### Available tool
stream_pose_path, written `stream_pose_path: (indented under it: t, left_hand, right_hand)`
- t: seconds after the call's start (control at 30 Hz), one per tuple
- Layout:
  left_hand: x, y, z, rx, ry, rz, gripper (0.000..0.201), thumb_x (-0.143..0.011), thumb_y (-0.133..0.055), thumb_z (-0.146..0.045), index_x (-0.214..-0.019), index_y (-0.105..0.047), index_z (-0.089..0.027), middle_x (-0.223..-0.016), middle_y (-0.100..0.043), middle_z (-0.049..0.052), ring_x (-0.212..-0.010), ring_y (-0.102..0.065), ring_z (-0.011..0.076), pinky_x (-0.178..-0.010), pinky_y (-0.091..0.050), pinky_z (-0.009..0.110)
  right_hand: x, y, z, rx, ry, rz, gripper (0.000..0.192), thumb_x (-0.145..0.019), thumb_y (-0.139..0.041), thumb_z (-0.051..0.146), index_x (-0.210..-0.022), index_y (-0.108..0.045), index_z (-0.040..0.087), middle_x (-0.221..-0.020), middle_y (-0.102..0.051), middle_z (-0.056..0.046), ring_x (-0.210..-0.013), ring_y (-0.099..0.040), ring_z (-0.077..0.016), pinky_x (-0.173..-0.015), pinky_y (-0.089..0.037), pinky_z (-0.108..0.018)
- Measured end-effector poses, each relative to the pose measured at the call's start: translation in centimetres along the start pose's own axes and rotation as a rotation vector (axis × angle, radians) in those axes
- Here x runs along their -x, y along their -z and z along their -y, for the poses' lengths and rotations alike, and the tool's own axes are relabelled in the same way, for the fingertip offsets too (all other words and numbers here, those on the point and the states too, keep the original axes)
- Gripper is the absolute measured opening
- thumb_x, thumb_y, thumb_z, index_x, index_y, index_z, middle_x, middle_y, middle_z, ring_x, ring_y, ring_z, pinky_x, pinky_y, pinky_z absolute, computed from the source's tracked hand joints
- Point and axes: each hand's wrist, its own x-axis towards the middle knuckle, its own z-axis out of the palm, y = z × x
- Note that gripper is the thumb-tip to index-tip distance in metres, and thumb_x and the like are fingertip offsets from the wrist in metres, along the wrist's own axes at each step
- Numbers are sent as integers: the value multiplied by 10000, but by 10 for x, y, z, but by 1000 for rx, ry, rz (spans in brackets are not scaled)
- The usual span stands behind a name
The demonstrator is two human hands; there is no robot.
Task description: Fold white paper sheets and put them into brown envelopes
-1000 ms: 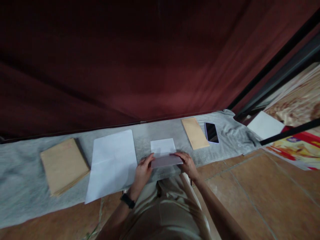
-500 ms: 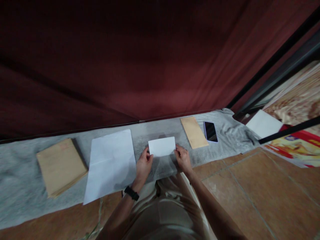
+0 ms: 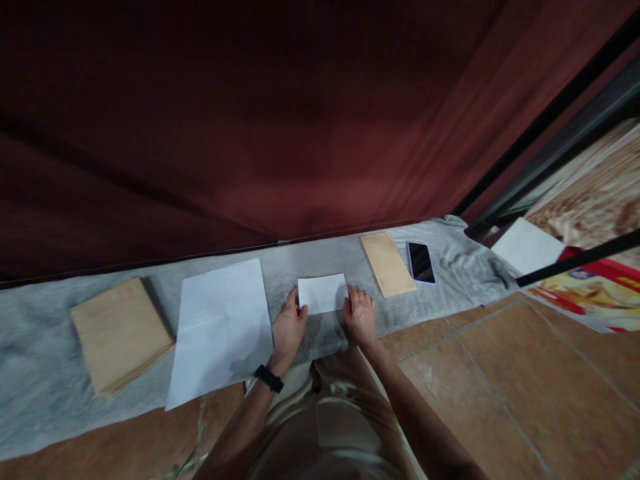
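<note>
A small white paper (image 3: 323, 293), wider than it is deep, lies low over the grey cloth in front of me. I cannot tell whether it is folded. My left hand (image 3: 290, 323), with a dark band on its wrist, grips the paper's left edge between thumb and fingers. At the right edge, my right hand (image 3: 359, 315) has its thumb and fingers on the paper in the same way. Left of my hands lies a large white paper stack or sheet (image 3: 223, 327) with a faint crease across it. A single brown envelope (image 3: 389, 265) rests to the right.
A stack of brown envelopes (image 3: 123, 337) sits at the far left of the grey cloth (image 3: 40, 373). Beyond the single envelope is a phone (image 3: 421, 263). A dark red curtain (image 3: 300, 133) hangs behind. Black bars (image 3: 565, 93) and a printed box (image 3: 595, 287) are at the right.
The small white paper has come down closer to the cloth, and both hands have lowered with it. The fingers of my right hand have shifted at its edge. Other items stay put.
</note>
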Motion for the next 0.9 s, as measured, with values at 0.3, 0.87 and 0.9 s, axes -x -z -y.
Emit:
stream_pose_path:
  t: [0.3, 0.87, 0.9]
  left_hand:
    - [1, -1, -1, -87, -9, 2, 518, -977, -563, -288, -1474, -475, -174, -1065, -750, 117, -940, -723, 270, -803, -540, 363]
    - [-6, -33, -18, -203, -507, -72, 506, -1011, -422, -246, -1505, -459, -140, -1608, -425, 156, -1522, -334, 315, -1233, -300, 530]
    - [-7, -39, -22, -205, -522, -54, 519, -1021, -414, -273, -1519, -439, -126, -1630, -393, 159, -1543, -294, 317, -1246, -272, 536]
  right_hand:
    - [3, 0, 0, 26, 35, -46, 409, -1039, -411, 241, -1411, -571, 186, -1039, -653, -135, -976, -546, -290, -909, -411, -448]
    - [3, 5, 4, 32, 96, -43, 402, -1003, -477, 161, -1365, -631, 245, -1300, -617, -122, -1095, -525, -283, -938, -415, -425]
    - [3, 5, 4, 31, 94, -36, 398, -1006, -475, 163, -1364, -630, 241, -1329, -611, -122, -1129, -523, -288, -957, -416, -433]
